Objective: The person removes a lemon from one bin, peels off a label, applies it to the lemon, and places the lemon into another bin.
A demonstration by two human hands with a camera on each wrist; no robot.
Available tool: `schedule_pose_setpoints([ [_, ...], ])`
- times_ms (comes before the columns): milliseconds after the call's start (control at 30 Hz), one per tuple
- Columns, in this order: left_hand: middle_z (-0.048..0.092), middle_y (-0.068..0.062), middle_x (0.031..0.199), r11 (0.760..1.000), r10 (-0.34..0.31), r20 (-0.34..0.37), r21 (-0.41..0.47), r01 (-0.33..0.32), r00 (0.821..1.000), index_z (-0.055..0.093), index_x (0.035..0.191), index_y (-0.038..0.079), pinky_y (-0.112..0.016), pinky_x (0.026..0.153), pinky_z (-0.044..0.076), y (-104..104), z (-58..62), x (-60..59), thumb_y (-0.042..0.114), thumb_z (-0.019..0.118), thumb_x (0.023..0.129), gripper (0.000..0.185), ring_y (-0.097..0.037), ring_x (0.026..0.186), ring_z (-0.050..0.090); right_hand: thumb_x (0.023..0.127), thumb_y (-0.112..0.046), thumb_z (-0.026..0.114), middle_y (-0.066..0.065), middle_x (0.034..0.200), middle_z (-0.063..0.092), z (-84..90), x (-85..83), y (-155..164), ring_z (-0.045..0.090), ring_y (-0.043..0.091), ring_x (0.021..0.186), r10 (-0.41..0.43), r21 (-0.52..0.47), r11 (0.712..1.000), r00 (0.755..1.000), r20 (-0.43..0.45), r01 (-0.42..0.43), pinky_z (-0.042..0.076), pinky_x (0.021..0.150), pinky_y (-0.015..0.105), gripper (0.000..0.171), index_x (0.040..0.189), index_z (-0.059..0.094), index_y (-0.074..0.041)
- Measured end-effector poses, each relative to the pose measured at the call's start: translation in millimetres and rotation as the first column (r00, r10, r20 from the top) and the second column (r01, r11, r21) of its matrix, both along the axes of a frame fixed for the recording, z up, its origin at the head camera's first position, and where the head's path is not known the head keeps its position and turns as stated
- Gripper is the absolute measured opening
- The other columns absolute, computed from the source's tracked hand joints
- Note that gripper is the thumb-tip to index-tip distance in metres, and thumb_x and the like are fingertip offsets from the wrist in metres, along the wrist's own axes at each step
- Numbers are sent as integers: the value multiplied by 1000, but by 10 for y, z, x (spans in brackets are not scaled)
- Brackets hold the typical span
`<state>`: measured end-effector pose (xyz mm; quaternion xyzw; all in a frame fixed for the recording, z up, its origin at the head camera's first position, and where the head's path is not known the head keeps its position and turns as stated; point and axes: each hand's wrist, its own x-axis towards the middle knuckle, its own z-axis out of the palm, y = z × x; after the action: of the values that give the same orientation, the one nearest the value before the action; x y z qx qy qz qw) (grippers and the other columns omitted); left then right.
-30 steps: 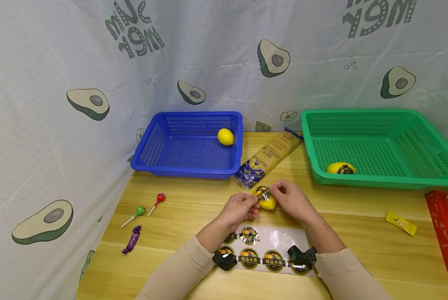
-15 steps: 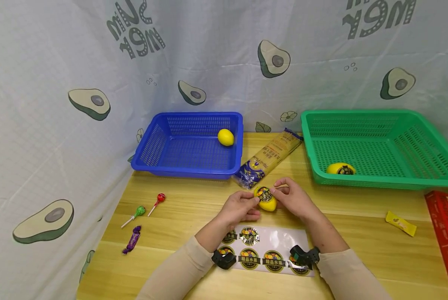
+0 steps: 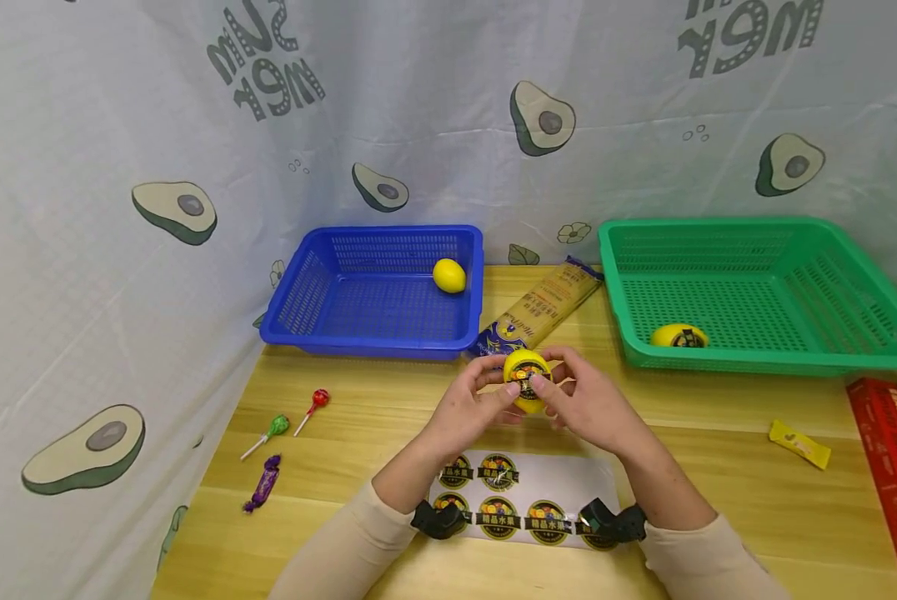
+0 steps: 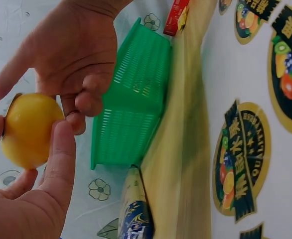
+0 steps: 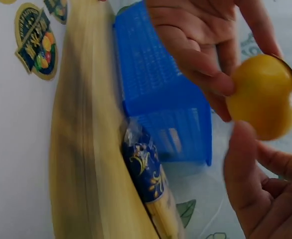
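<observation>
A yellow lemon point(image 3: 527, 358) is held up between both hands over the middle of the table. Its side facing the head camera bears a round black-and-gold fruit sticker point(image 3: 527, 379). My left hand point(image 3: 463, 412) grips the lemon from the left, thumb at the sticker's edge and fingers behind. From the right, my right hand point(image 3: 594, 408) grips it too, its thumb on the sticker. Both wrist views show the lemon's plain back point(image 4: 32, 132) between the fingertips of the two hands. Below the hands lies a white sticker sheet point(image 3: 561, 475) with several round stickers.
A blue basket point(image 3: 373, 343) at back left holds a plain lemon point(image 3: 449, 276). The green basket point(image 3: 764, 360) at right holds a stickered lemon point(image 3: 677, 336). Between them lies a pasta packet point(image 3: 542, 308). Lollipops point(image 3: 276, 427), wrapped candies point(image 3: 799, 444) and a red box point(image 3: 887, 467) flank the hands.
Both hands have raised the lemon slightly and turned it more upright. The thumbs have moved from the sticker's edges onto its face, with the fingers now wrapped behind the lemon.
</observation>
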<state>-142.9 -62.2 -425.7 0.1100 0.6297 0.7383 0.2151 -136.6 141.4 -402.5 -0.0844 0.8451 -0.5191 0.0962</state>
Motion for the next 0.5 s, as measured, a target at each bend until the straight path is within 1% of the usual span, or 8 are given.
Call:
schedule_pose_setpoints([
  [33, 53, -26, 137, 1000, -15, -21, -8, 15, 1000, 39, 149, 4, -45, 87, 62, -9, 18, 10, 11, 59, 103, 50, -24, 89, 74, 103, -38, 60, 18, 104, 63, 4, 14, -23, 65, 20, 71, 0, 49, 999, 1000, -11, 0, 59, 60, 34, 50, 139, 49, -5],
  [100, 52, -26, 136, 999, -50, -52, -16, 49, 997, 40, 149, 3, -44, 87, 62, -22, 31, 24, 9, 59, 103, 50, -22, 87, 74, 101, -43, 63, 14, 96, 65, -2, 35, -63, 62, 20, 67, -11, 129, 991, 999, -35, 15, 55, 57, 32, 48, 133, 55, -8],
  [233, 52, -27, 135, 995, -98, -92, -17, 97, 991, 40, 149, 3, -39, 86, 62, -41, 23, 35, 7, 59, 103, 51, -10, 81, 71, 99, -44, 65, 6, 80, 66, -33, 56, -118, 57, 17, 64, -40, 220, 973, 992, -120, 65, 49, 55, 28, 42, 119, 67, -7],
  [333, 52, -28, 135, 995, -102, -101, -17, 101, 990, 41, 150, 3, -38, 84, 62, -58, 13, 27, 7, 59, 103, 51, -8, 79, 70, 100, -41, 64, 6, 75, 66, -83, 54, -148, 55, 15, 61, -73, 207, 972, 979, -192, 113, 47, 52, 27, 38, 112, 71, -5],
  [433, 53, -28, 135, 996, -94, -103, -20, 92, 990, 42, 149, 3, -39, 84, 63, -69, 7, 14, 7, 59, 103, 50, -9, 79, 71, 103, -33, 61, 6, 74, 70, -160, 43, -184, 57, 12, 60, -113, 150, 975, 945, -306, 165, 48, 52, 25, 32, 105, 74, -4],
  [500, 53, -29, 135, 996, -88, -103, -20, 86, 991, 43, 149, 3, -38, 83, 63, -70, -5, 4, 7, 60, 102, 50, -9, 79, 70, 105, -29, 57, 6, 68, 69, -217, 37, -209, 56, 10, 56, -154, 99, 975, 923, -351, 200, 48, 49, 25, 32, 98, 75, -3],
])
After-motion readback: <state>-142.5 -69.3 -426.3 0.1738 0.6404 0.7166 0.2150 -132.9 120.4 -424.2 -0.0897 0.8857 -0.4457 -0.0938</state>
